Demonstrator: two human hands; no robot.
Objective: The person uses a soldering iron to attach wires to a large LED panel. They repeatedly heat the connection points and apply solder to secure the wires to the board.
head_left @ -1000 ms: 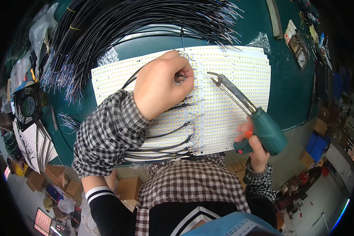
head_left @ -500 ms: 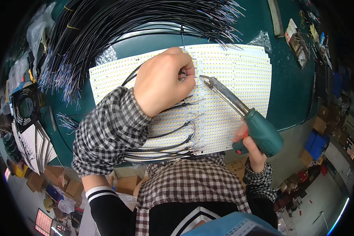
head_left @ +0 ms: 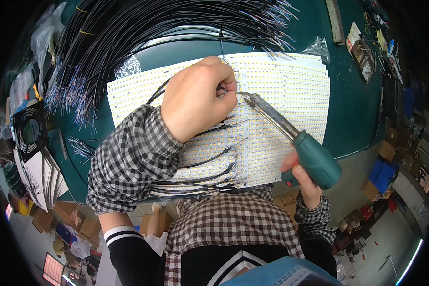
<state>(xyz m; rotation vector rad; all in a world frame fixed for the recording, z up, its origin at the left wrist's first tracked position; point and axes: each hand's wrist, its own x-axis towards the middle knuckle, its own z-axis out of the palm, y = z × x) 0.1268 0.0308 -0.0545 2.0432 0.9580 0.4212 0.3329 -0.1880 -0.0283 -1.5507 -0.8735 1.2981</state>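
My left hand (head_left: pixel 199 98) is closed in a pinch on a black cable, its thin wire ends at the middle strip of a white LED board (head_left: pixel 291 124). In my right hand (head_left: pixel 303 177) is a green-handled soldering iron (head_left: pixel 318 159), gripped like a pistol. Its metal tip touches or nearly touches the wires by my left fingertips; the exact contact is too small to tell. Several black cables (head_left: pixel 214 152) with bared thin ends lie on the near left half of the board. The fingers of my left hand hide part of the wire.
A big bundle of black cables (head_left: pixel 143 28) arcs across the green table (head_left: pixel 352 102) beyond the board. At the left stand a black fan (head_left: pixel 32 129) and a stack of white boards (head_left: pixel 43 178). A small box (head_left: pixel 360 52) and a bar (head_left: pixel 335 21) lie at the far right.
The soldering iron has moved slightly left, bringing its tip closer to the wires at my left fingertips. My left hand has stayed nearly still.
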